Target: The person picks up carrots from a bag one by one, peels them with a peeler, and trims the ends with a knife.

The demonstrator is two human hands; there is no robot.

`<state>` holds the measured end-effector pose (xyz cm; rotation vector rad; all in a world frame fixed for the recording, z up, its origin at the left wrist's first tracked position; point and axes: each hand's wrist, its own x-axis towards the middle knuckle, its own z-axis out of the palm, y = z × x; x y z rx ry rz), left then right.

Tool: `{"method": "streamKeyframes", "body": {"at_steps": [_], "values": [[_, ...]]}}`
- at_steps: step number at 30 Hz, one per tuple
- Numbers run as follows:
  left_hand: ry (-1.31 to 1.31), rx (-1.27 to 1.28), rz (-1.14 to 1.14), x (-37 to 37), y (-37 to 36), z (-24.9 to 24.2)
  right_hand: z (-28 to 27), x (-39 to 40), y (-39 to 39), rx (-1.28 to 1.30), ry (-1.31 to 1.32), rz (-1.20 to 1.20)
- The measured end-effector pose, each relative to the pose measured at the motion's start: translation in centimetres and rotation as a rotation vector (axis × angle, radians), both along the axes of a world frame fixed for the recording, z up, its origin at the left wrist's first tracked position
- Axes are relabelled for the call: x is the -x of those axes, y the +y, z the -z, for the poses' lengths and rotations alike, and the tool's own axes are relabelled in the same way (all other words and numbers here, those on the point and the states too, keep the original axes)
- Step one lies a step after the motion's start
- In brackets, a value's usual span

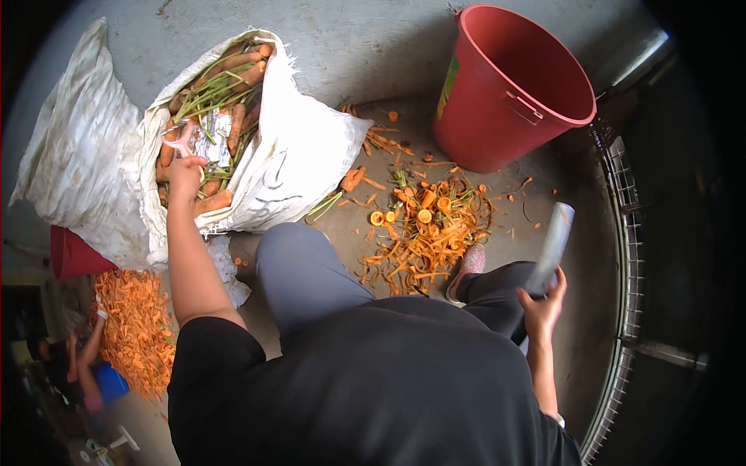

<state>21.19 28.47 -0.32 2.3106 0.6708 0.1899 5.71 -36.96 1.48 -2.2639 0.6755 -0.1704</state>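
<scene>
My left hand is closed around a pink Y-shaped peeler, over the mouth of a white woven sack. Unpeeled carrots with green stems fill the sack, and a printed label lies among them. At the right, my right hand grips a broad-bladed knife, its blade pointing up and away from my lap; the fingers hide its handle. Between my feet and the wall, a pile of carrot peelings and cut ends is spread on the floor.
A tall red bin stands by the wall. Another white sack slumps at far left, above a large orange heap. Near that heap are another person's arm and a blue object. A metal grating runs along the right.
</scene>
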Motion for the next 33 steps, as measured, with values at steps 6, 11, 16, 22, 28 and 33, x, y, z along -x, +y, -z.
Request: {"method": "streamKeyframes", "body": {"at_steps": [6, 11, 16, 22, 28, 33], "values": [[0.438, -0.150, 0.376, 2.6, -3.0, -1.2, 3.9, 5.8, -4.7, 0.234, 0.019, 0.188], [0.507, -0.081, 0.483, 3.4, -2.8, -3.6, 4.7, 6.5, -4.8, 0.167, 0.067, 0.242], [0.469, -0.352, 0.535, 4.5, -4.3, -3.3, 4.6, 6.5, -4.5, 0.279, 0.122, 0.217], [0.237, -0.602, 0.582, 7.2, -7.2, -3.9, 5.5, 6.6, -4.6, 0.371, -0.025, 0.138], [-0.375, -0.712, 0.375, 7.5, -6.9, -4.8, 1.6, 3.1, -2.3, 0.669, -0.320, -0.083], [-0.834, -0.010, 0.479, 6.1, -18.0, -6.7, -0.4, -3.6, 4.3, -0.121, -0.278, -0.380]]}}
